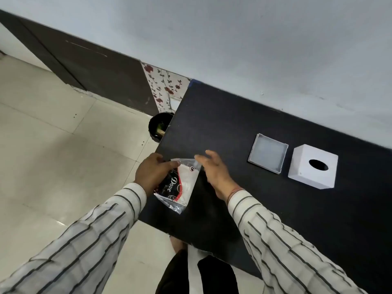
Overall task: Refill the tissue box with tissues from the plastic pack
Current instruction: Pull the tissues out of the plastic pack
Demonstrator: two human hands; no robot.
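Clear plastic tissue pack [180, 185], long axis upright: pinched by left hand [152, 172] over black table [233, 124] edge. Right hand [214, 168], fingers spread, nearer its open top. White cube tissue box [313, 166] well right.

The word "Dove" stands in white script on the black part of the plastic pack [177, 185], while a small round logo near its top is too small to read.

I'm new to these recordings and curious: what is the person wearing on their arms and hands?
Both arms are in long, loose sleeves of pale cream cloth with thin dark stripes, the left sleeve and the right sleeve alike. The left hand and right hand are bare, without gloves. A thin reddish thread band circles the right wrist.
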